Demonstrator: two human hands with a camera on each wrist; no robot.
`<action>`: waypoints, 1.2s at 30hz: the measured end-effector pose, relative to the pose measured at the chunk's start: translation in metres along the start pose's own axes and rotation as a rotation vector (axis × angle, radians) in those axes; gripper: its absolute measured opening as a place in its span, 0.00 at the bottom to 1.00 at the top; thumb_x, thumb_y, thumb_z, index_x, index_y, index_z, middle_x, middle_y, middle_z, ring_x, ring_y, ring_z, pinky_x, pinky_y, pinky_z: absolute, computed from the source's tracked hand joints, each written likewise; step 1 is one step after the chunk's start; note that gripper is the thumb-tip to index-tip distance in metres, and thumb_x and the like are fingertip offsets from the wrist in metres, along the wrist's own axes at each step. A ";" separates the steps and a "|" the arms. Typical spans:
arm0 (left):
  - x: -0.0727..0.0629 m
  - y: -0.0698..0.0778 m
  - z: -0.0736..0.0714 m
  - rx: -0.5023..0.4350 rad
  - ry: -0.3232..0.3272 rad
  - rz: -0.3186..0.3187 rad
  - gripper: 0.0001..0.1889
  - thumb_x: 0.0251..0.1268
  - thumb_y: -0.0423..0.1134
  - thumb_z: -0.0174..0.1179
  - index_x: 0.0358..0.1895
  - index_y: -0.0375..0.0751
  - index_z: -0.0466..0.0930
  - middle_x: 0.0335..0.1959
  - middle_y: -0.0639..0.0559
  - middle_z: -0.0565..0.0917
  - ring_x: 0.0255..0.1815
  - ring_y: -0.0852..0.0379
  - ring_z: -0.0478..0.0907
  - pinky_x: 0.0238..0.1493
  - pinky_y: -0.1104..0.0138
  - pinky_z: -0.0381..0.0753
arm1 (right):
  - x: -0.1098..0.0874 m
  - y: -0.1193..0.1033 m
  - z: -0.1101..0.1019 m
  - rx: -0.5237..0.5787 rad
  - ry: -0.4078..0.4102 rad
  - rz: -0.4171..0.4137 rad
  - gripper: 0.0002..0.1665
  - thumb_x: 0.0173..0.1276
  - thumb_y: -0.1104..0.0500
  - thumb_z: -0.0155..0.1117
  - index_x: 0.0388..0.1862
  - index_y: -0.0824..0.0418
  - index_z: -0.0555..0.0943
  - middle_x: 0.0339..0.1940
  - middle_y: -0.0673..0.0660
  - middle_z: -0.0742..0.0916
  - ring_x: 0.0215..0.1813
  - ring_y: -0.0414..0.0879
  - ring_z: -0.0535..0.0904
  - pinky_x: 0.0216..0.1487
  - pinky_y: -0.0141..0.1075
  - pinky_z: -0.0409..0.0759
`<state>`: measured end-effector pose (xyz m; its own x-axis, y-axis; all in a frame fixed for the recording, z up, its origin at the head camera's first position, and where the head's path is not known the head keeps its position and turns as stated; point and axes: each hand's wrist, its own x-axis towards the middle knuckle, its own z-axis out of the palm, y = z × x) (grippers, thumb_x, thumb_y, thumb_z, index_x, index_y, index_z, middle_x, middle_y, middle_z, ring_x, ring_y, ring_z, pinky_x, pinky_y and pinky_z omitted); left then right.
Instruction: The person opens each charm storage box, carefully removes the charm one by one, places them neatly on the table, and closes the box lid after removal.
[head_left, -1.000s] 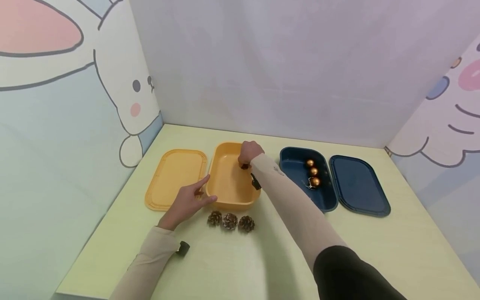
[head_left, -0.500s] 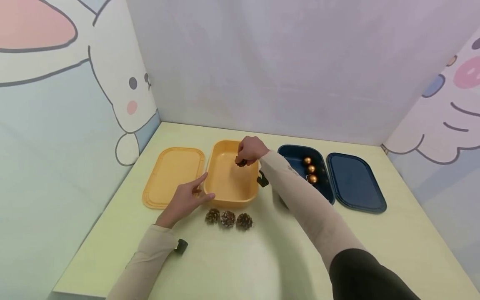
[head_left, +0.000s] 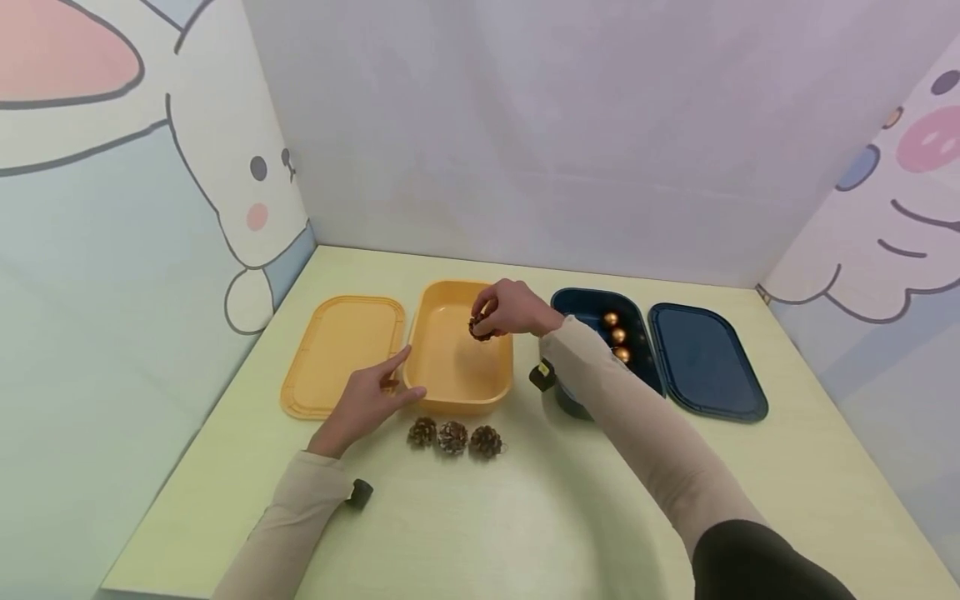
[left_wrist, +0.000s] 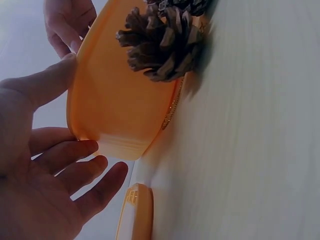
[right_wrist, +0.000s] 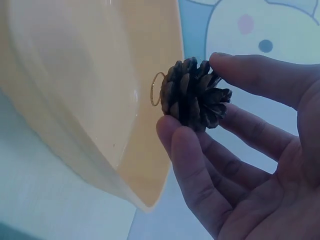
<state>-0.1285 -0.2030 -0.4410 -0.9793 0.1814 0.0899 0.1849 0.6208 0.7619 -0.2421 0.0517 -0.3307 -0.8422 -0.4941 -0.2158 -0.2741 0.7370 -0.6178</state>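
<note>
My right hand [head_left: 519, 308] pinches a brown pine cone [right_wrist: 192, 95] between thumb and fingers, over the right side of a yellow-orange box [head_left: 457, 402]. A thin gold loop sticks out from the cone. The box's inside looks bare in the head view. At the box's front left corner my left hand [head_left: 367, 402] spreads its thumb and fingers along the outside, thumb tip at the rim [left_wrist: 72, 90]. Three more pine cones stand in a row on the table in front of the box: a left one [head_left: 422, 432], a middle one [head_left: 452, 437] and a right one [head_left: 486, 442].
A yellow lid [head_left: 345, 354] lies left of the box. To the right, a dark blue box [head_left: 573, 404], partly behind the right forearm, contains three copper-coloured balls [head_left: 618, 335]. Its blue lid [head_left: 707, 360] lies beyond. Walls bound the table at the back and sides.
My right hand has lifted a little and its wrist has swung right, so the pinched pine cone shows more. The left hand keeps its place; the head view has shifted slightly.
</note>
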 end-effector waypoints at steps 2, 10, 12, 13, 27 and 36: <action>-0.001 0.000 0.000 -0.007 0.000 -0.001 0.43 0.60 0.56 0.69 0.77 0.46 0.64 0.74 0.40 0.70 0.61 0.40 0.82 0.60 0.48 0.81 | -0.008 0.001 -0.001 0.002 0.004 -0.035 0.14 0.64 0.57 0.72 0.48 0.57 0.85 0.45 0.57 0.90 0.42 0.47 0.87 0.44 0.36 0.87; -0.002 -0.001 0.001 -0.034 -0.001 0.004 0.43 0.61 0.55 0.69 0.77 0.46 0.63 0.75 0.41 0.69 0.61 0.40 0.82 0.61 0.48 0.81 | -0.042 0.003 -0.005 -0.052 0.011 -0.157 0.16 0.65 0.59 0.71 0.52 0.57 0.85 0.46 0.54 0.89 0.48 0.49 0.84 0.47 0.40 0.84; -0.002 -0.001 0.001 -0.031 -0.001 0.006 0.43 0.61 0.56 0.69 0.77 0.46 0.63 0.75 0.40 0.69 0.62 0.39 0.81 0.61 0.48 0.81 | -0.050 0.003 -0.006 -0.053 0.013 -0.167 0.16 0.65 0.59 0.70 0.52 0.56 0.85 0.46 0.54 0.89 0.47 0.48 0.85 0.46 0.39 0.84; -0.002 -0.001 0.001 -0.028 -0.001 0.006 0.43 0.61 0.56 0.69 0.77 0.46 0.63 0.75 0.40 0.69 0.62 0.40 0.81 0.60 0.48 0.81 | -0.053 0.003 -0.006 -0.053 0.013 -0.172 0.16 0.65 0.59 0.70 0.53 0.56 0.85 0.46 0.53 0.89 0.46 0.47 0.85 0.46 0.39 0.84; -0.002 -0.002 0.001 -0.024 -0.001 -0.015 0.43 0.61 0.57 0.69 0.77 0.46 0.63 0.75 0.41 0.69 0.62 0.40 0.81 0.62 0.48 0.80 | -0.098 0.009 -0.007 -0.005 0.066 -0.240 0.20 0.65 0.58 0.71 0.56 0.54 0.83 0.50 0.51 0.88 0.44 0.42 0.84 0.44 0.38 0.84; -0.002 -0.001 0.000 -0.039 -0.003 -0.003 0.43 0.62 0.56 0.69 0.77 0.46 0.63 0.75 0.40 0.68 0.62 0.40 0.81 0.62 0.47 0.80 | -0.120 0.023 0.001 0.074 0.093 -0.225 0.18 0.65 0.60 0.70 0.54 0.53 0.84 0.46 0.51 0.88 0.42 0.43 0.83 0.45 0.38 0.84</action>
<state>-0.1263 -0.2040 -0.4420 -0.9796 0.1820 0.0857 0.1786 0.5912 0.7865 -0.1467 0.1280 -0.3197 -0.8038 -0.5949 0.0013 -0.4276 0.5762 -0.6965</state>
